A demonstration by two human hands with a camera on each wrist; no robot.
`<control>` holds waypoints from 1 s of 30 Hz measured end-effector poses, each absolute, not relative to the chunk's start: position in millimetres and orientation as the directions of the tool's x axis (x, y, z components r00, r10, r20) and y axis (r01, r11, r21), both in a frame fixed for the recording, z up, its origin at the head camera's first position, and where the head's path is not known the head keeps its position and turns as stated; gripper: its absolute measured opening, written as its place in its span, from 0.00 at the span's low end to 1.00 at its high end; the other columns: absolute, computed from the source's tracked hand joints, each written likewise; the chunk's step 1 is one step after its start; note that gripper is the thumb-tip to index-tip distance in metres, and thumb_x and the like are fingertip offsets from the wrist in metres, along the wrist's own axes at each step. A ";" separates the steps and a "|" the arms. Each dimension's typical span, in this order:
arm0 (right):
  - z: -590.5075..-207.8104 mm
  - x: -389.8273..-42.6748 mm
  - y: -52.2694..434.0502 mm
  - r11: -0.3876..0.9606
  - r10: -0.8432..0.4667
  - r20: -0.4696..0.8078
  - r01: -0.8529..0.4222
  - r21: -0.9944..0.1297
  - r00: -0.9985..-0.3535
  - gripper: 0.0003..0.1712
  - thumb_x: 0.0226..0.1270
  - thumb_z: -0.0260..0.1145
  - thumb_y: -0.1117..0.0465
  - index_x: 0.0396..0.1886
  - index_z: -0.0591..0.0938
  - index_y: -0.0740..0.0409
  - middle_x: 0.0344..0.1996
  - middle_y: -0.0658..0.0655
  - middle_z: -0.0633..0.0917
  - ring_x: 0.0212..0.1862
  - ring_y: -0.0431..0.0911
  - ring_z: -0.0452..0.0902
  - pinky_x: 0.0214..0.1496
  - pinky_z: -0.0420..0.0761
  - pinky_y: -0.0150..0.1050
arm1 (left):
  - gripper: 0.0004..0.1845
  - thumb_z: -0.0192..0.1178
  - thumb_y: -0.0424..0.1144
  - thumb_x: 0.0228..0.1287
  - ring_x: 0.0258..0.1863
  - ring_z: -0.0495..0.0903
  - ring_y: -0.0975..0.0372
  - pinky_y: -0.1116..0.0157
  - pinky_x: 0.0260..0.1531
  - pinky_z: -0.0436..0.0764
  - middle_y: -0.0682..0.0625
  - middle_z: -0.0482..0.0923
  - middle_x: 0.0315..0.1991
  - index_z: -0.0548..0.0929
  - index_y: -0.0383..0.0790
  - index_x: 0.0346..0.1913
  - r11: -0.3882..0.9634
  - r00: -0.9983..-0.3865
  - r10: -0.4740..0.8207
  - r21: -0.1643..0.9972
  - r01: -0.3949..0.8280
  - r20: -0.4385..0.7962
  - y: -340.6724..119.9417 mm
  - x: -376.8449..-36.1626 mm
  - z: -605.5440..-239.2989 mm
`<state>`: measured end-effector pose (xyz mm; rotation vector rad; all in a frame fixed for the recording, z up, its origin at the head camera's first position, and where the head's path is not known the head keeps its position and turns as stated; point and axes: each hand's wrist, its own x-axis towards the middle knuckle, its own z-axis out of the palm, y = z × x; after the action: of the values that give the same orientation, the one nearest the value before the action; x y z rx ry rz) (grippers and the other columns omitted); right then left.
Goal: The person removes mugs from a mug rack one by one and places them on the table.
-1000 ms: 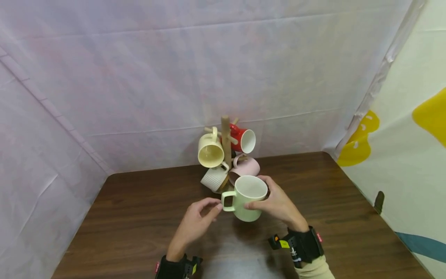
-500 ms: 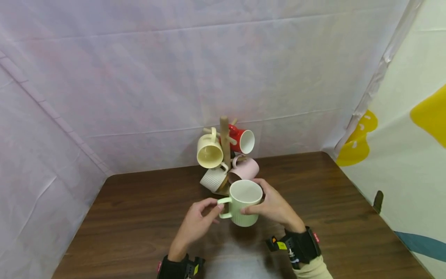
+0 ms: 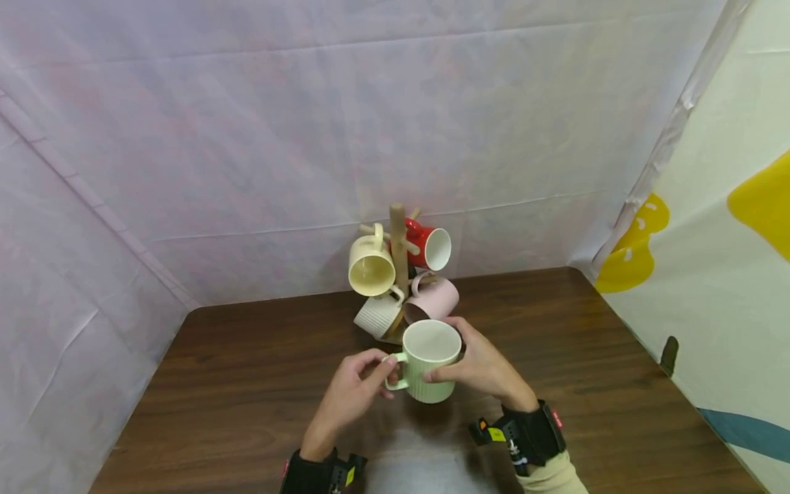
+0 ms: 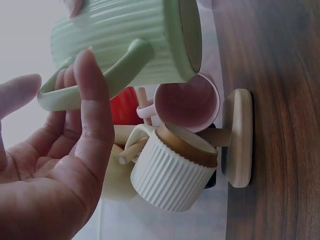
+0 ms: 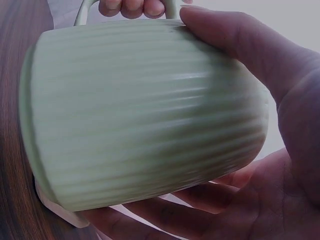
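On the left, the left hand [image 3: 347, 394] comes up from the bottom edge and points toward one o'clock. Its bent fingers are hooked through the handle [image 4: 55, 101] of the green mug [image 3: 432, 389], with the thumb beside it, so this hand is holding the mug there. The handle sticks out near nine o'clock. At about eleven o'clock from the green mug is a wooden stand [image 3: 398, 223]. The green mug is in the middle, up off the brown table [image 3: 259, 391], mouth facing up. On the right, the right hand [image 3: 490, 370] points toward ten o'clock and is spread wide round the mug's three o'clock side, holding it. Its thumb lies across the front and its fingers go round the back.

One second ago, the left fingertips were only at the outside of the handle; now they are inside the loop. The stand has not moved. The green mug has come a little way toward seven o'clock, and the right hand has come along, gripping it the same way.
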<state>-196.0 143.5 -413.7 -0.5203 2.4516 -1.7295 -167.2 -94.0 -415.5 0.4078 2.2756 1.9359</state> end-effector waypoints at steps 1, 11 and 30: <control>-414.0 -196.4 143.1 0.299 -0.331 0.115 -0.220 -0.929 -0.937 0.48 0.41 0.84 0.57 0.63 0.70 0.59 0.49 0.60 0.82 0.49 0.50 0.79 0.50 0.78 0.45 | 0.15 0.57 0.41 0.73 0.29 0.81 0.58 0.59 0.30 0.86 0.41 0.79 0.31 0.81 0.28 0.40 0.146 -0.957 0.278 0.982 0.120 0.076 -93.7 -167.2 -415.4; -414.4 -196.2 141.1 0.311 -0.332 0.119 -0.227 -0.923 -0.936 0.49 0.40 0.85 0.56 0.63 0.70 0.58 0.49 0.60 0.82 0.49 0.51 0.79 0.50 0.78 0.45 | 0.19 0.56 0.47 0.74 0.22 0.77 0.56 0.62 0.28 0.82 0.45 0.78 0.27 0.78 0.33 0.31 0.217 -0.968 0.248 0.972 0.089 0.034 -92.0 -165.0 -415.2; -415.0 -196.8 137.6 0.293 -0.377 0.149 -0.271 -0.917 -0.914 0.50 0.43 0.84 0.56 0.66 0.67 0.59 0.51 0.60 0.81 0.51 0.53 0.78 0.52 0.78 0.45 | 0.23 0.50 0.50 0.77 0.21 0.73 0.61 0.68 0.25 0.76 0.47 0.75 0.26 0.76 0.34 0.29 0.275 -0.959 0.280 0.953 0.129 0.049 -98.4 -164.5 -416.5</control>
<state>-196.8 137.6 -415.0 -0.6157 2.4484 -1.7050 -164.5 -98.4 -416.5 0.3882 2.4035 1.7761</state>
